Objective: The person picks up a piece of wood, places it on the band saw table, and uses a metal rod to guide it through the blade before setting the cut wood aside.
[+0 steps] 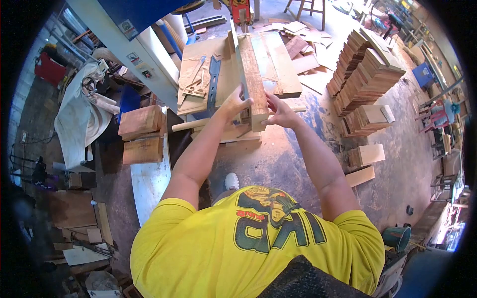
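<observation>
A long, thick wooden block [254, 82] lies lengthwise on the wooden saw table [226, 67], its near end overhanging the front edge. My left hand [235, 103] is against the block's left side near that end, thumb toward the wood and the other fingers partly hidden. From the right, my right hand [282, 113] holds the same end, with thumb and fingers on its side. An upright board [235, 47] runs along the block's left side. At the far end stands the red saw head [240, 11]; the blade contact is too small to make out.
A blue level-like bar [214, 79] and small wooden pieces lie on the table's left. Two wooden blocks [141, 136] sit on a stand at left. Tall stacks of cut boards [365, 74] stand at right; loose offcuts [303, 52] lie behind the table.
</observation>
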Available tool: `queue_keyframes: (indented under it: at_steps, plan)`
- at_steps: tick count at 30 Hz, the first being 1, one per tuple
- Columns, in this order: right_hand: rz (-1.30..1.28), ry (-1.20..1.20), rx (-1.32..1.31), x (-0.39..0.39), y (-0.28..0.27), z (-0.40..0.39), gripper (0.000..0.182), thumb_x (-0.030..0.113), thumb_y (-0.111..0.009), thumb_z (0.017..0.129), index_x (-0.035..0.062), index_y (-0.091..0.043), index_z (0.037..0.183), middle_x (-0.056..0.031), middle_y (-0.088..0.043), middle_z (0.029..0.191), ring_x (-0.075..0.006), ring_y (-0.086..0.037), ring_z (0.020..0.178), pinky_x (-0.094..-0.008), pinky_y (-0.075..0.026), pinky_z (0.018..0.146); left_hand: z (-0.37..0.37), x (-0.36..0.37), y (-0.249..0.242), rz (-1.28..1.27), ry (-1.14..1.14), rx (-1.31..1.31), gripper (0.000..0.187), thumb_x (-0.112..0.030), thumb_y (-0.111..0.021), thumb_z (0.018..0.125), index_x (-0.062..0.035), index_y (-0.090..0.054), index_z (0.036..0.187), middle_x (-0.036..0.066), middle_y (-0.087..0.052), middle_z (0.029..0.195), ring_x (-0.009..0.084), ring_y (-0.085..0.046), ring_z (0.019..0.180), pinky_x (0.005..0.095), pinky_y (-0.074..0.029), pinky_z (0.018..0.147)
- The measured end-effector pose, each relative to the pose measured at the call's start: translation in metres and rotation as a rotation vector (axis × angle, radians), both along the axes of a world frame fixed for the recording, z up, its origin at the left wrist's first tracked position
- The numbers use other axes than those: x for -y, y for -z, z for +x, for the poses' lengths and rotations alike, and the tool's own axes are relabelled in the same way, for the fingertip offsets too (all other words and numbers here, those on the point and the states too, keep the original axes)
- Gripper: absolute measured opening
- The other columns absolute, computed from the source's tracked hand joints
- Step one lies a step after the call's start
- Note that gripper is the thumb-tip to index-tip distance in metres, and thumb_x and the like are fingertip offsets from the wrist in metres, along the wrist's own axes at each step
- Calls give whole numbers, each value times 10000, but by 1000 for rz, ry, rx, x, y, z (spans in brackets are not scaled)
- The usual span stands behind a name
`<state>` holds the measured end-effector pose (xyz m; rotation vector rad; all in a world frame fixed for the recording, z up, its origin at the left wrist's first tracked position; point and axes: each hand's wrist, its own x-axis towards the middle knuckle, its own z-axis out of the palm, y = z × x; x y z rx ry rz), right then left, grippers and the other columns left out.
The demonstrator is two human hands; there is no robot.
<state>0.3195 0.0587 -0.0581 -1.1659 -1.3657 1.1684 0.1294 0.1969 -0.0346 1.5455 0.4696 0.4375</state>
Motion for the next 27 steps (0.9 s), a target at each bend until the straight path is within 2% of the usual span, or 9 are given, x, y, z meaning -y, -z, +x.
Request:
queue_keyframes:
  at_steps: [1, 5, 7, 8, 10, 14, 18, 22, 27]
  plan:
    - [4, -7, -11, 0, -2, 0, 1219, -72, -867, 614, 59, -131, 1577, -139, -284, 1595, -272, -324, 1452, -412, -286, 1208, -2, 1, 2, 33, 60, 112, 1335, -659, -860, 605, 37, -189, 1526, 176, -414, 1471, 264, -424, 1352, 362, -412, 1069]
    - [10, -26, -45, -1, -5, 0, 1214, -94, -851, 613, 59, -132, 1579, -134, -254, 1611, -261, -314, 1457, -402, -272, 1211, -9, 16, 7, 29, 171, 216, 1416, -569, -930, 548, 24, -117, 1543, 167, -396, 1484, 245, -379, 1385, 355, -354, 1125]
    - [14, -25, -53, -3, -3, 2, 1210, -94, -848, 615, 62, -136, 1580, -126, -251, 1614, -258, -307, 1461, -402, -270, 1210, -13, 27, 5, -121, 194, 249, 1535, -355, -994, 519, 15, 76, 1555, 162, -350, 1528, 235, -341, 1414, 367, -285, 1178]
    - [27, -32, -62, -4, -1, 3, 1213, -92, -850, 612, 67, -138, 1580, -121, -254, 1613, -255, -308, 1461, -402, -269, 1211, -13, 26, 10, -124, 194, 247, 1535, -355, -994, 519, 15, 76, 1555, 162, -350, 1528, 235, -341, 1414, 367, -285, 1178]
    - [39, -39, -72, -5, 0, 3, 1216, -91, -852, 609, 71, -140, 1581, -116, -257, 1613, -252, -309, 1460, -403, -268, 1213, -13, 24, 16, 67, 141, 67, 1525, -195, -986, 545, 18, 153, 1537, 167, -337, 1537, 234, -381, 1389, 377, -304, 1171]
    - [37, -17, -10, -7, -1, 3, 1205, -42, -881, 616, 83, -168, 1578, -107, -281, 1603, -240, -318, 1455, -400, -265, 1216, -11, 36, -8, 157, 101, -15, 1477, -215, -972, 549, 41, 89, 1545, 195, -369, 1526, 245, -436, 1349, 370, -357, 1137]
    - [7, 31, 19, -8, -9, 0, 1200, -46, -879, 595, 76, -192, 1571, -122, -359, 1560, -231, -366, 1425, -389, -255, 1211, -12, 53, -35, 376, -92, -202, 1369, -327, -958, 536, 68, -113, 1538, 260, -461, 1453, 284, -489, 1325, 362, -399, 1098]
    - [39, 19, -6, -14, -1, 4, 1195, -29, -889, 606, 79, -196, 1573, -116, -377, 1550, -226, -379, 1415, -383, -265, 1203, -10, 47, -18, 532, -233, -311, 1276, -403, -943, 539, 76, -259, 1504, 269, -491, 1426, 347, -508, 1318, 381, -417, 1081]
    - [34, 37, 20, -17, -5, 3, 1160, -14, -892, 632, 77, -218, 1571, -105, -419, 1522, -212, -427, 1377, -374, -309, 1179, -8, 44, -15, 540, -238, -341, 1220, -436, -935, 542, 56, -328, 1478, 253, -523, 1399, 358, -533, 1289, 398, -433, 1065]
